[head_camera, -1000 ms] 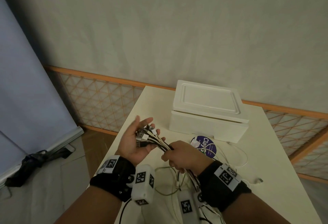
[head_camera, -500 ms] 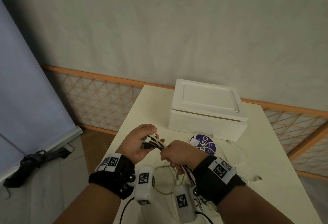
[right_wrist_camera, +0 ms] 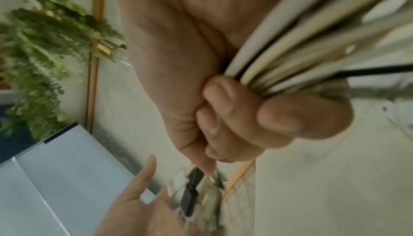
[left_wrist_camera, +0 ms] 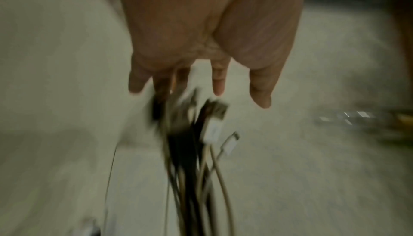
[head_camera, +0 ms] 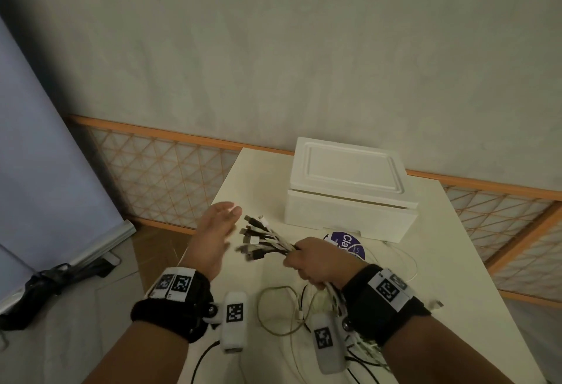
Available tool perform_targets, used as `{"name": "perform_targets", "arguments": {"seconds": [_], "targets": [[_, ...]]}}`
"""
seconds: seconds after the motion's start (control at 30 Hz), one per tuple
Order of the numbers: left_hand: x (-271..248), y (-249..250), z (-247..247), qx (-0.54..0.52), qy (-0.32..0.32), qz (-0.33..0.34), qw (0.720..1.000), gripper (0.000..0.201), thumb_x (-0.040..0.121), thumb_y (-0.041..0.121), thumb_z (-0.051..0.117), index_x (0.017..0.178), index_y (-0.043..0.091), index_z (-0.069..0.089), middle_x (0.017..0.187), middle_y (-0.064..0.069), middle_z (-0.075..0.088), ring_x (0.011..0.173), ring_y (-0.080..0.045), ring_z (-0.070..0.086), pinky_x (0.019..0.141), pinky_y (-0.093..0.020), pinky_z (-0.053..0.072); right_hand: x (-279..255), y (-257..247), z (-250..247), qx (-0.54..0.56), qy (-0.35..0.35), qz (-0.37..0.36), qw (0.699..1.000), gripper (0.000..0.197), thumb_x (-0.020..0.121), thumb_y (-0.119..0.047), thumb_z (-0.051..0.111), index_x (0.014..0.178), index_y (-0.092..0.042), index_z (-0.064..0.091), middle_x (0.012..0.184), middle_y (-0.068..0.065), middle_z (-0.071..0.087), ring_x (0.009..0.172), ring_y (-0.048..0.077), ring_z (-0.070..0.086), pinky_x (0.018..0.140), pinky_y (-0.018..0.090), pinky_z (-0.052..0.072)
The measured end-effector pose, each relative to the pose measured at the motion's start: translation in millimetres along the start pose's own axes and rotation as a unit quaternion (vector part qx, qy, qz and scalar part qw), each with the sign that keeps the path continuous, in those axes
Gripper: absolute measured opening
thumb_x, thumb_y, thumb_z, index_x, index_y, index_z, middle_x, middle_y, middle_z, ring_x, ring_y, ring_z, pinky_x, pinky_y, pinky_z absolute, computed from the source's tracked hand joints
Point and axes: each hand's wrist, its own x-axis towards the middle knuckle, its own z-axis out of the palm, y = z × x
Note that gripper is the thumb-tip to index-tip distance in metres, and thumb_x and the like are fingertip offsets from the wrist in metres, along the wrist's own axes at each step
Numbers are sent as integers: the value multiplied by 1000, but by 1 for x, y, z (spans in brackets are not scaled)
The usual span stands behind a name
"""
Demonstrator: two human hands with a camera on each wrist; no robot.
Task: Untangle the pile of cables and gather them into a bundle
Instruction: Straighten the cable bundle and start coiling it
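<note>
My right hand [head_camera: 316,257] is fisted round a bundle of black and white cables [head_camera: 267,239], whose plug ends fan out to the left above the table. The right wrist view shows its fingers [right_wrist_camera: 225,116] curled tight round the cable bundle [right_wrist_camera: 290,48]. My left hand [head_camera: 214,231] is held flat with straight fingers just left of the plug ends and holds nothing; in the left wrist view the left hand [left_wrist_camera: 208,45] hovers over the blurred plugs [left_wrist_camera: 210,116]. The cables' loose tails [head_camera: 282,307] lie looped on the table below my wrists.
A white foam box [head_camera: 346,189] with its lid on stands at the back of the cream table [head_camera: 474,292]. A purple round lid [head_camera: 349,243] lies in front of it. A thin white cable [head_camera: 407,262] runs to the right. The table's left edge is beside my left hand.
My left hand has let go of the plug ends and spread flat to the left. The right hand keeps its grip, and the plug ends now fan out freely.
</note>
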Motion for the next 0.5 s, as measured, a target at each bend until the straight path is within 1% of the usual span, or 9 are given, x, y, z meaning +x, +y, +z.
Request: {"name": "perform_targets", "arguments": {"seconds": [0.03, 0.07, 0.13, 0.2, 0.23, 0.27, 0.37, 0.43, 0.5], "targets": [[-2, 5, -5, 117, -9, 67, 991, 32, 75, 34, 75, 104, 37, 60, 130, 10, 55, 119, -10, 49, 96, -33, 40, 1, -2, -6, -67, 22, 2, 998, 23, 93, -17, 49, 71, -12, 51, 60, 4, 44, 45, 15, 37, 42, 24, 31], [-6, 11, -5, 227, -53, 136, 963, 45, 73, 32, 80, 112, 39, 57, 132, 18, 51, 122, 1, 44, 101, -24, 36, 1, -5, -11, -131, 41, -2, 991, 22, 92, -22, 49, 73, -11, 52, 61, 2, 46, 48, 14, 39, 45, 24, 32], [-13, 18, 12, 410, -208, 201, 865, 66, 72, 27, 83, 127, 37, 47, 131, 26, 49, 119, 12, 43, 106, -17, 32, -2, -14, -13, -209, 46, -26, 976, 21, 93, -25, 48, 81, -9, 56, 65, 2, 49, 53, 15, 44, 48, 25, 32], [-15, 11, 37, 543, -295, 230, 752, 76, 72, 28, 80, 136, 30, 40, 125, 16, 55, 111, 1, 52, 107, -20, 28, -5, -27, -8, -271, 16, -72, 960, 22, 95, -19, 48, 81, -7, 60, 70, 5, 52, 62, 17, 48, 53, 26, 32], [-13, 4, 44, 578, -292, 237, 724, 75, 72, 28, 79, 136, 28, 40, 117, 9, 61, 104, -7, 57, 101, -21, 34, -7, -31, -6, -292, 7, -84, 953, 22, 94, -16, 49, 76, -7, 58, 70, 4, 51, 64, 17, 48, 54, 24, 33], [-10, 0, 48, 586, -274, 233, 726, 69, 71, 29, 78, 131, 27, 44, 108, 4, 65, 96, -12, 61, 94, -26, 44, -7, -34, -4, -305, 7, -84, 948, 20, 92, -16, 51, 75, -8, 57, 69, 2, 51, 66, 16, 48, 57, 23, 35], [-1, -6, 46, 518, -263, 145, 801, 49, 68, 24, 79, 113, 21, 60, 93, 1, 72, 86, -17, 69, 79, -41, 56, -8, -33, -9, -317, 45, -101, 942, 18, 84, -18, 57, 86, -4, 67, 76, 4, 63, 71, 16, 55, 67, 28, 45], [0, -7, 49, 473, -281, 120, 826, 45, 68, 18, 81, 109, 18, 63, 92, 4, 72, 87, -15, 69, 81, -36, 56, -9, -27, -13, -296, 47, -107, 948, 15, 81, -20, 59, 80, -7, 67, 69, -1, 62, 65, 15, 57, 63, 28, 45], [-2, -7, 55, 444, -282, 119, 842, 42, 69, 15, 82, 105, 22, 61, 90, 9, 68, 80, -9, 66, 73, -27, 54, -12, -25, -19, -312, 94, -113, 939, 20, 80, -26, 60, 87, -9, 65, 77, 0, 63, 73, 19, 61, 67, 32, 50]]}}
